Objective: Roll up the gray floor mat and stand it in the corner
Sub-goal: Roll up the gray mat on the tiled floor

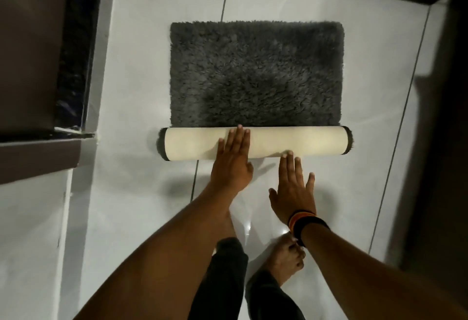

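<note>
The gray shaggy floor mat lies flat on the white tiled floor, its near end rolled into a tube that shows the cream backing. My left hand rests flat, palm down, on top of the roll, left of its middle, fingers together. My right hand lies flat with spread fingers just in front of the roll; its fingertips touch the roll's near side. Neither hand grips anything.
White floor tiles surround the mat. A dark wall or door frame stands at the left, another dark wall at the right and back. My bare feet and dark trouser legs are below the hands.
</note>
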Motion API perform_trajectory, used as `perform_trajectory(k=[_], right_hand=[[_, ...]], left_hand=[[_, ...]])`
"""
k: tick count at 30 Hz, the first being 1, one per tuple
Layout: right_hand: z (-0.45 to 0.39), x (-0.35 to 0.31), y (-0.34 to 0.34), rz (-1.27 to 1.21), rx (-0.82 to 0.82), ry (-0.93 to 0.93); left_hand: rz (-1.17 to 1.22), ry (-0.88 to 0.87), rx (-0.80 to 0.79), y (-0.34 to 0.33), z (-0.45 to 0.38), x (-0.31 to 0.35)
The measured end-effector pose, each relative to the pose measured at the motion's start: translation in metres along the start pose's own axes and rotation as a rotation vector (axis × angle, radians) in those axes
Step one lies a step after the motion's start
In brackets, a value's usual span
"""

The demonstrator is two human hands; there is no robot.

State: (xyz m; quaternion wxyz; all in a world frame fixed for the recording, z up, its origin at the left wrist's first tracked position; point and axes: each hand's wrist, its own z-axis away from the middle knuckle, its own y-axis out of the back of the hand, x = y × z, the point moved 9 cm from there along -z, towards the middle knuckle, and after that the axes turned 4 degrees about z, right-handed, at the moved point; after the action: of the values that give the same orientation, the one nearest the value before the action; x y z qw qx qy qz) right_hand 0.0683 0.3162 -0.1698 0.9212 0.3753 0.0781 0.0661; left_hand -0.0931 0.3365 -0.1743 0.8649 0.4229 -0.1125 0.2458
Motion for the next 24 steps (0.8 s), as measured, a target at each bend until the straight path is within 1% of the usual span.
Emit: perform_trajectory(k=[3,6,8,12,14,15,17,20,24], right_hand=[[-0.024,-0.003,0.009,-0.022,-0.057,-0.071],[-0.063,-0.011,0.04,-0.042,-0.073,-0.062],[-0.087,-0.015,0.067,-0.06,-0.037,-0.041],[-0.122,-0.02,0.106,-0.076,0.012,0.012],[-0.118,-0.019,0.118,-0.102,0.094,0.014],[-0.113,-0.019,0.12,-0.103,0.149,0.034],[-0.101,-0.019,0.118,-0.042,0.188,0.069],[-0.108,-0.012,0.116,0.038,0.131,0.069],[-0.151,-0.015,0.152,0.068,0.067,0.111]], left_hand=[[0.031,-0.017,-0.032,0.026,-0.016,0.001],[0.047,-0.127,0.037,0.044,-0.004,0.007],[0.022,-0.149,0.009,0.036,0.007,0.008],[0.0,-0.045,-0.114,0.022,-0.01,-0.01],[-0.059,-0.041,-0.116,0.03,-0.027,-0.014],[-0.081,-0.043,-0.09,0.037,-0.036,-0.016],[-0.108,-0.057,-0.047,0.053,-0.05,-0.017],[-0.07,-0.07,-0.01,0.079,-0.067,-0.014],[-0.029,-0.05,0.022,0.113,-0.083,0.007]])
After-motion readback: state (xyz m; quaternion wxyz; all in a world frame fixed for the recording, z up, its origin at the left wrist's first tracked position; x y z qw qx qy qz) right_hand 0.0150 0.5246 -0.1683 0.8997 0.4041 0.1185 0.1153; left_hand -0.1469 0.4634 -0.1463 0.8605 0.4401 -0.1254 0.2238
